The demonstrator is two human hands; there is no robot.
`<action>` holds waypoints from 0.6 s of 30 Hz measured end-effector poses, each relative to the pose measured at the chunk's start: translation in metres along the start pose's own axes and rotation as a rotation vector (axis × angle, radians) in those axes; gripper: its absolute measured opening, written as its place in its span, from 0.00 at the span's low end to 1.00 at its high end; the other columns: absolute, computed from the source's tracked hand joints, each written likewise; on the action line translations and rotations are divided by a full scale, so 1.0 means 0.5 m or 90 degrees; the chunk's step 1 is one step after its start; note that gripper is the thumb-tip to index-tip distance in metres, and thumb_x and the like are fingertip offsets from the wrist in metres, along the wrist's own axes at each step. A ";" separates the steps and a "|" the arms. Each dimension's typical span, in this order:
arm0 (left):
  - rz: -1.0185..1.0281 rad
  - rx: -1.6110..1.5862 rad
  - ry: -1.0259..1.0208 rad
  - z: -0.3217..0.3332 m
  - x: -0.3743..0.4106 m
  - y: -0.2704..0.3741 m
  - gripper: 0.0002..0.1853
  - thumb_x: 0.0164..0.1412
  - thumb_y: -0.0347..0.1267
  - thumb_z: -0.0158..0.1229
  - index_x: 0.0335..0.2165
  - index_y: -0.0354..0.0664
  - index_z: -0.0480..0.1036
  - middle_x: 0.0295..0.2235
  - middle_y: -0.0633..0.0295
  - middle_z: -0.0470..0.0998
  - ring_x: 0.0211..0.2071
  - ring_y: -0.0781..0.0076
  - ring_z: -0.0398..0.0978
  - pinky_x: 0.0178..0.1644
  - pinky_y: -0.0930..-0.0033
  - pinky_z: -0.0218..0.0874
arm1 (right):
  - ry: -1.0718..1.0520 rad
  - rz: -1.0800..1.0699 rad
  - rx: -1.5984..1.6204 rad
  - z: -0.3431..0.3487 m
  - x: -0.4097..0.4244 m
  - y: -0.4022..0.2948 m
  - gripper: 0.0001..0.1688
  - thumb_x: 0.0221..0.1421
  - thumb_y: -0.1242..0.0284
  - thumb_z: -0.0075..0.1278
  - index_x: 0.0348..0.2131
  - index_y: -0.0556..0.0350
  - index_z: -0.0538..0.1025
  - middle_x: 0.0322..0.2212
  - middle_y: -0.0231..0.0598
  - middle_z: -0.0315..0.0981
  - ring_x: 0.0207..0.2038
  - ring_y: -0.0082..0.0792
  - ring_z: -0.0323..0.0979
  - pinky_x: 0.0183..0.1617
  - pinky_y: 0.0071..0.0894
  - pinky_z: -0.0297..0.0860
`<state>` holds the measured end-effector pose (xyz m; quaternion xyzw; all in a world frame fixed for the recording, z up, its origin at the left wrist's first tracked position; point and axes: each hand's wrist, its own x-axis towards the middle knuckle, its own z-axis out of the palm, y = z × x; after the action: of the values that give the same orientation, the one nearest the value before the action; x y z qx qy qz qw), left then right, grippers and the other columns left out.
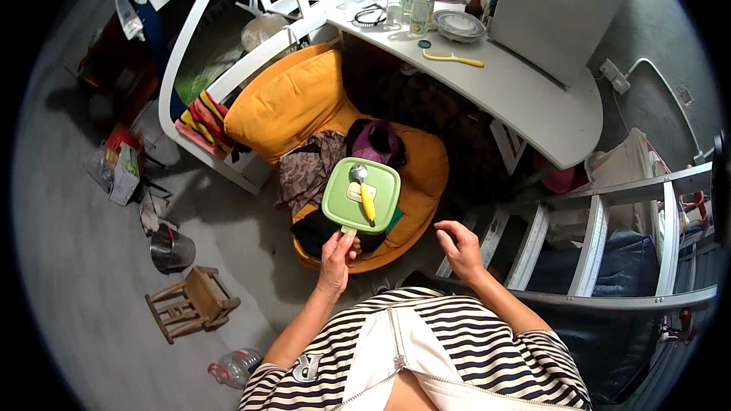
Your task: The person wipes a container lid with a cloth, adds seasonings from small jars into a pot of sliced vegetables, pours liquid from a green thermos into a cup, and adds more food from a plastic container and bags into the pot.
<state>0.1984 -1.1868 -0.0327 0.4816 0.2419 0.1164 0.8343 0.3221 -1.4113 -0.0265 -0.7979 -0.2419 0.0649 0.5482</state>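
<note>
My left hand grips the tab at the near edge of a square green lidded container. On the flat lid lies a spoon with a metal bowl and a yellow handle. My right hand is off to the right, holding nothing, its fingers loosely curled with the thumb apart. Below the container stands an orange cushioned chair heaped with clothes, among them a brown patterned cloth and a purple item. The container's underside is hidden.
A white desk carries glass jars, stacked plates and a yellow comb. A metal ladder lies along my right. A small wooden stool, a dark bucket and a plastic bottle are on the floor at left.
</note>
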 end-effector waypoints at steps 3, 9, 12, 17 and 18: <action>-0.011 -0.007 -0.016 0.015 0.048 0.046 0.09 0.56 0.39 0.52 0.29 0.45 0.68 0.23 0.72 0.67 0.22 0.86 0.59 0.30 0.81 0.55 | 0.017 0.025 -0.056 -0.035 0.015 0.017 0.06 0.52 0.76 0.47 0.31 0.60 0.73 0.21 0.34 0.67 0.22 0.21 0.64 0.27 0.19 0.62; -0.014 0.001 -0.084 0.077 0.163 0.139 0.10 0.56 0.40 0.51 0.29 0.46 0.68 0.24 0.72 0.67 0.22 0.85 0.59 0.30 0.80 0.57 | 0.105 -0.015 -0.134 -0.110 0.111 0.065 0.05 0.50 0.77 0.47 0.29 0.61 0.74 0.22 0.41 0.70 0.23 0.31 0.68 0.28 0.25 0.64; -0.001 0.016 -0.125 0.137 0.241 0.185 0.09 0.56 0.40 0.51 0.29 0.47 0.69 0.24 0.74 0.67 0.24 0.86 0.61 0.29 0.81 0.56 | 0.138 0.009 -0.136 -0.157 0.172 0.089 0.06 0.49 0.77 0.47 0.29 0.61 0.74 0.23 0.41 0.70 0.23 0.31 0.68 0.28 0.25 0.64; 0.008 -0.009 -0.157 0.293 0.392 0.255 0.08 0.55 0.40 0.52 0.28 0.49 0.69 0.24 0.74 0.68 0.22 0.86 0.61 0.27 0.80 0.57 | 0.210 -0.004 -0.177 -0.249 0.303 0.137 0.07 0.49 0.77 0.48 0.31 0.59 0.73 0.27 0.41 0.70 0.27 0.34 0.69 0.32 0.27 0.65; -0.006 -0.028 -0.158 0.324 0.432 0.263 0.09 0.54 0.41 0.53 0.27 0.49 0.69 0.23 0.73 0.68 0.20 0.85 0.60 0.27 0.78 0.59 | 0.216 -0.025 -0.199 -0.263 0.334 0.151 0.08 0.48 0.77 0.48 0.32 0.59 0.73 0.28 0.42 0.70 0.29 0.36 0.69 0.34 0.29 0.65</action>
<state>0.4721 -1.1486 0.0856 0.4727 0.1367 0.0573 0.8687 0.5405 -1.4672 -0.0163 -0.8678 -0.1692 -0.1191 0.4519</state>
